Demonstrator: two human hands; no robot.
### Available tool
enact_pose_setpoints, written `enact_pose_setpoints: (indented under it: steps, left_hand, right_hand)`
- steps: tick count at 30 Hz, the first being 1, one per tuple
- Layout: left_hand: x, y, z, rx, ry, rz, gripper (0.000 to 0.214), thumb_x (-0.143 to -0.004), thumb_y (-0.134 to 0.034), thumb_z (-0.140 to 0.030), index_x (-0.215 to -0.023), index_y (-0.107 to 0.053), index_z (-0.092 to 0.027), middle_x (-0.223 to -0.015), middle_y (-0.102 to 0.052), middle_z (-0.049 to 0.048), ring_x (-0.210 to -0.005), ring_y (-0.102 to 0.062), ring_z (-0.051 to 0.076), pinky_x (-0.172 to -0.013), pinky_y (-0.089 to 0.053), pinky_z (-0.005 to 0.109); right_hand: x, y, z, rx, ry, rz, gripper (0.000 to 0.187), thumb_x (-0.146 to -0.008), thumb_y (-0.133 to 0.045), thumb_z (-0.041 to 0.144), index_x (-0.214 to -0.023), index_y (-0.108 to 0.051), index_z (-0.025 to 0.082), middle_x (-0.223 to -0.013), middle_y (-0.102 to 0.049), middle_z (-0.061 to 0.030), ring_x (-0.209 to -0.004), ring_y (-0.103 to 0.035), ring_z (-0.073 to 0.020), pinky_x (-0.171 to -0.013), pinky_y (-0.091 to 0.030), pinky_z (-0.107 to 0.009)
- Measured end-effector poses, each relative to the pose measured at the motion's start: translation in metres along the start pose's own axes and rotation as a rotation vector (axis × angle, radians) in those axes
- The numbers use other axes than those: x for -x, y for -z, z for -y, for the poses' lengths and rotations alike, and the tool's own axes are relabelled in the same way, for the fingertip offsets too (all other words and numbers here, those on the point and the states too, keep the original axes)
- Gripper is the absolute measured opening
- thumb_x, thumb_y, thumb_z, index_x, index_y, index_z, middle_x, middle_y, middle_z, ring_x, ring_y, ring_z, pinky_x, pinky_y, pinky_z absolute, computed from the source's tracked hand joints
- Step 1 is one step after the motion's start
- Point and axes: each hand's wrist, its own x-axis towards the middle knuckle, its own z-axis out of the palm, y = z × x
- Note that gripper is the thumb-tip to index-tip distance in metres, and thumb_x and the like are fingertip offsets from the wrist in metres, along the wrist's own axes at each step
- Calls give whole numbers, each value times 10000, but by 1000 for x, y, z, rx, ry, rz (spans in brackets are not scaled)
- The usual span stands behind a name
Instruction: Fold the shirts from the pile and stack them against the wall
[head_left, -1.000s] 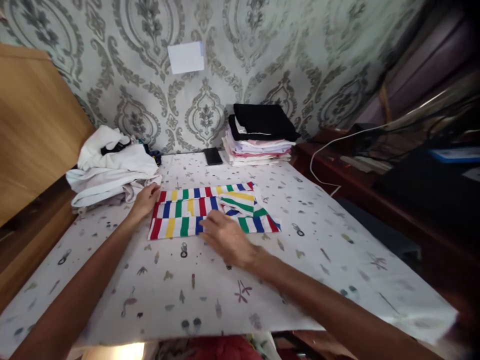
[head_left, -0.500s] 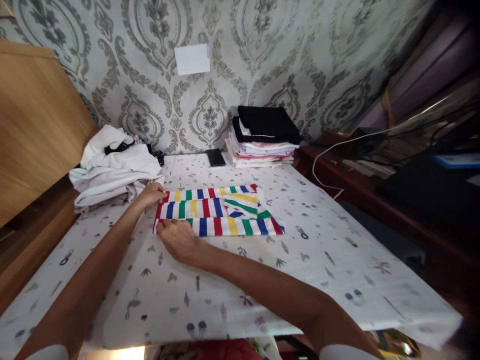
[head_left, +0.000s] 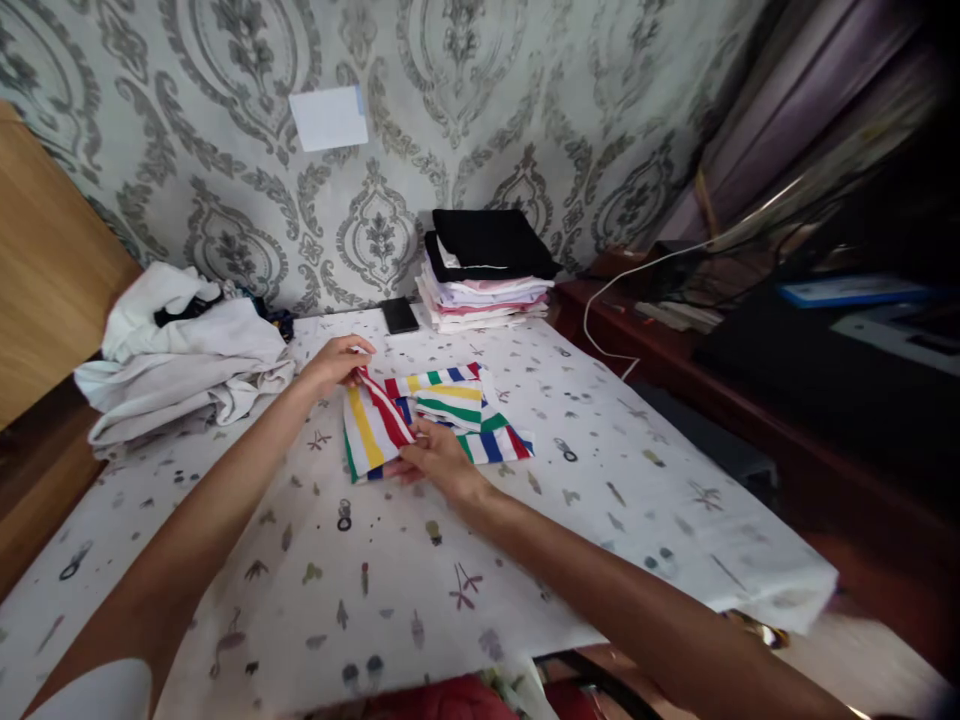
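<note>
A striped shirt (head_left: pixel 367 430) in red, yellow, green, blue and white lies partly folded on the table. Its left end is lifted and turned over toward the right. My left hand (head_left: pixel 339 362) pinches the far corner of that raised red edge. At the near corner of the same edge, my right hand (head_left: pixel 439 458) grips the cloth between thumb and fingers. A folded striped piece, probably a sleeve, rests on the shirt's right part. Some of the fabric under the turned end is hidden.
A loose heap of pale clothes (head_left: pixel 195 350) sits at the back left. Behind the shirt are a black phone-like object (head_left: pixel 399 316) and a stack of folded clothes (head_left: pixel 487 270), black on top. A white cable (head_left: pixel 600 345) hangs at the table's right edge.
Both hands have lifted the shirt's left end and carried it rightward over the rest, so the shirt is shorter. The view has shifted somewhat to the right.
</note>
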Motion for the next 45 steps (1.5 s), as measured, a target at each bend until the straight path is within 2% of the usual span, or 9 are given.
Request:
enact_pose_setpoints:
  steps: [6, 14, 17, 22, 27, 32, 38, 42, 45]
  left_hand:
    - [-18, -52, 11, -6, 117, 76, 195, -801, -730, -252, -734, -587, -138, -515, -568, -14, -436, -552, 107, -463, -475, 214]
    - [-13, -47, 18, 52, 71, 152, 170, -832, -705, -213, -951, -607, -142, -676, -654, 12, -572, -644, 123, -589, -554, 247]
    - [-10, -48, 23, 16, -51, 154, 288, -842, -625, -139, -1120, -559, -173, -752, -670, 7, -657, -672, 144, -629, -565, 272]
    - [5, -51, 36, -425, -530, 63, 184, -903, -504, -209, -1042, -621, -179, -1024, -707, 84, -983, -671, 224, -910, -534, 405]
    - [30, -63, 54, -775, -642, 92, 440, -989, -403, -376, -1327, -536, -128, -1421, -557, 183, -1349, -490, 287, -1136, -358, 480]
    - [39, -74, 61, -883, -678, 130, 473, -993, -397, -357, -1416, -465, -156, -1537, -438, 174, -1439, -379, 297, -1171, -284, 528]
    - [53, -66, 62, -820, -718, 171, 510, -990, -411, -446, -1395, -494, -146, -1470, -509, 174, -1412, -402, 314, -1180, -282, 524]
    - [82, -42, 68, -598, -681, 256, 389, -1005, -398, -408, -1236, -626, -193, -1365, -609, 121, -1290, -541, 241, -1112, -406, 408]
    - [100, -21, 71, -489, -614, 121, 325, -994, -395, -330, -1093, -679, -209, -1199, -690, 85, -1144, -628, 216, -1021, -472, 357]
  right_hand:
    - [13, 26, 0, -124, -155, -30, 185, -837, -597, 64, -868, -474, 198, -693, -728, -27, -590, -731, -168, -496, -560, -208]
    - [26, 25, 8, -108, -214, 17, 167, -899, -465, 29, -955, -541, 167, -645, -698, -13, -540, -708, -142, -483, -534, -191]
    - [27, 25, 8, -93, -219, 47, 153, -899, -472, 46, -968, -541, 164, -630, -691, -10, -548, -709, -146, -501, -535, -199]
    - [30, 30, 9, 96, -235, 70, 71, -925, -470, 127, -898, -503, 185, -612, -672, -3, -503, -664, -141, -493, -490, -220]
    - [31, 38, 13, 794, 324, -240, 67, -922, -513, 244, -967, -544, 203, -587, -614, 30, -525, -585, -151, -555, -435, -257]
    - [-20, 29, 19, 965, 735, -161, 328, -1007, -378, 316, -1254, -542, 175, -1237, -659, -122, -1149, -601, -224, -947, -473, -360]
    - [-95, 19, 17, 1248, 510, -134, 403, -1051, -317, 371, -1230, -603, 152, -1329, -621, -137, -1288, -520, -227, -1110, -351, -406]
    - [-101, 20, 7, 1305, 485, -158, 465, -1059, -283, 405, -1329, -557, 143, -1501, -489, -143, -1416, -404, -249, -1165, -279, -457]
    - [-95, 19, 4, 1369, 499, -171, 502, -1058, -276, 414, -1389, -518, 125, -1556, -419, -157, -1462, -338, -263, -1185, -244, -462]
